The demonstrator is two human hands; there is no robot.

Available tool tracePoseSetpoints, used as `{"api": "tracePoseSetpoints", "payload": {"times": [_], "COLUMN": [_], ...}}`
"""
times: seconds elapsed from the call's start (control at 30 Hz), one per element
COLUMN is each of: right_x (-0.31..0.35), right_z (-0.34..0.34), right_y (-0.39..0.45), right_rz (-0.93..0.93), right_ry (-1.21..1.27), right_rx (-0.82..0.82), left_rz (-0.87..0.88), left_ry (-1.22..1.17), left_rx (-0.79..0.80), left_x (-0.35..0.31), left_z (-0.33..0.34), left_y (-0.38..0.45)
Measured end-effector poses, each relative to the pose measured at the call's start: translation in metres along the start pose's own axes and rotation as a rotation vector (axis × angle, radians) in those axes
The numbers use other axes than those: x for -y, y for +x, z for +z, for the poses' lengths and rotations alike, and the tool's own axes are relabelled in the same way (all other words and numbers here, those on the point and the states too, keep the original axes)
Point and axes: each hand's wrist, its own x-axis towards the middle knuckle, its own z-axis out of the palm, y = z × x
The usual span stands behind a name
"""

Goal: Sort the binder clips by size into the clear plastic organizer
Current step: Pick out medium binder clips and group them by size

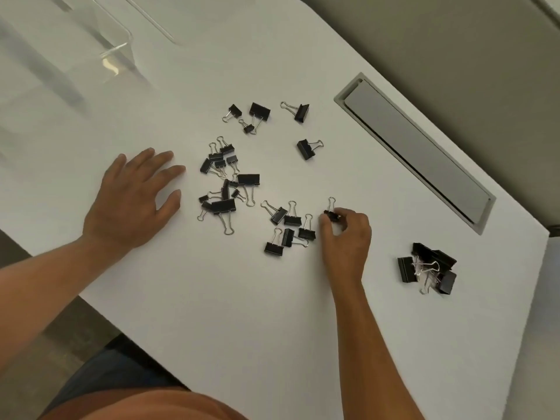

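Black binder clips of mixed sizes lie scattered on the white table (212,298). A dense cluster (225,184) sits mid-table. A group of medium clips (288,227) lies just left of my right hand (347,237), which pinches a small binder clip (331,214) with thumb and fingertips. My left hand (133,201) rests flat on the table, fingers spread, left of the cluster. Several large clips (427,266) form a pile at the right. The clear plastic organizer (69,47) stands at the far left corner, partly cut off.
A grey cable hatch (415,150) is set into the table at the right. A few more clips (254,115) lie beyond the cluster, and a single clip (307,148) lies to their right. The table's near edge runs diagonally by my lap.
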Motion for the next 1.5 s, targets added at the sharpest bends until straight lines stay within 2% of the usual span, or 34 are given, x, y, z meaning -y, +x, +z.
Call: {"api": "tracePoseSetpoints", "payload": {"times": [0.2, 0.3, 0.43, 0.5, 0.63, 0.7, 0.83, 0.93, 1.03, 1.13, 1.3, 1.5], "right_x": [-0.002, -0.003, 0.001, 0.009, 0.034, 0.043, 0.041, 0.034, 0.031, 0.033, 0.029, 0.021], "right_z": [-0.002, -0.008, -0.007, 0.002, 0.027, 0.037, 0.047, 0.051, 0.048, 0.038, 0.031, 0.031], "right_y": [-0.045, -0.053, -0.054, -0.054, -0.050, -0.050, -0.059, -0.063, -0.063, -0.068, -0.070, -0.044], "right_rz": [-0.009, -0.021, 0.013, -0.047, -0.273, -0.355, -0.427, -0.455, -0.418, -0.342, -0.367, -0.335], "right_ry": [0.002, 0.099, 0.199, 0.131, -0.197, -0.294, -0.351, -0.388, -0.325, -0.320, -0.454, -0.344], "right_rx": [0.029, 0.044, -0.051, -0.012, 0.238, 0.295, 0.230, 0.101, 0.071, 0.158, 0.290, 0.170], "left_rz": [0.026, 0.028, 0.010, 0.004, 0.010, 0.006, 0.000, -0.003, -0.002, 0.003, 0.001, -0.007], "left_ry": [-0.010, -0.010, -0.004, -0.004, 0.009, 0.017, 0.028, 0.034, 0.033, 0.031, 0.018, -0.003], "left_rx": [-0.028, -0.039, -0.015, -0.008, 0.000, 0.008, 0.007, 0.009, 0.005, -0.003, -0.002, 0.022], "left_x": [-0.001, -0.002, -0.001, -0.002, -0.001, 0.001, 0.001, 0.001, 0.000, 0.000, 0.000, -0.003], "left_z": [-0.001, 0.000, -0.001, -0.002, -0.003, -0.002, -0.001, 0.000, 0.000, 0.001, 0.000, -0.002], "left_y": [-0.001, 0.000, 0.000, 0.000, 0.000, 0.000, -0.002, -0.002, -0.001, -0.002, -0.001, 0.000]}}
